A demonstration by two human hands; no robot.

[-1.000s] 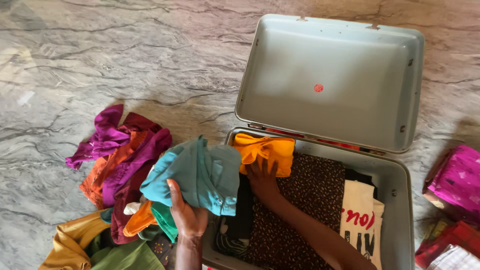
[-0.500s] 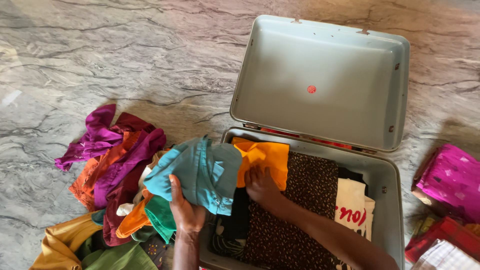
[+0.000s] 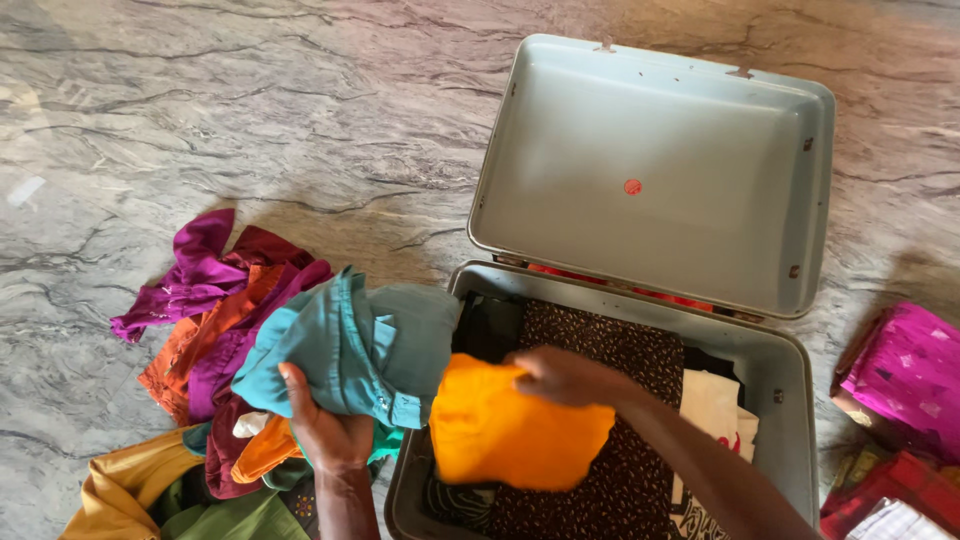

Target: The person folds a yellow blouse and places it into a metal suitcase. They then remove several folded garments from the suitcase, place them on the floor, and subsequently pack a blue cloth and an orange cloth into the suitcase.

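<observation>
My left hand [image 3: 325, 430] grips the teal shirt [image 3: 350, 345] over the clothes pile [image 3: 220, 330]; right hand [image 3: 565, 375] clutches the orange garment [image 3: 510, 430] above the open grey suitcase [image 3: 790, 380].

Bright, soft daylight throughout, warmer toward the top right of the marble floor [image 3: 250, 110]. Diffuse shadow under the raised suitcase lid [image 3: 655, 170] and left of the suitcase, where the floor turns brownish. Mild sheen, no hard glare, inside the lid. Slight motion blur on the right hand [image 3: 565, 375] and the orange garment [image 3: 515, 430]; teal shirt [image 3: 350, 345] and left hand [image 3: 325, 430] fairly sharp. Saturated colours on the clothes pile [image 3: 220, 300]. Slight wide-angle stretching toward the edges.
</observation>
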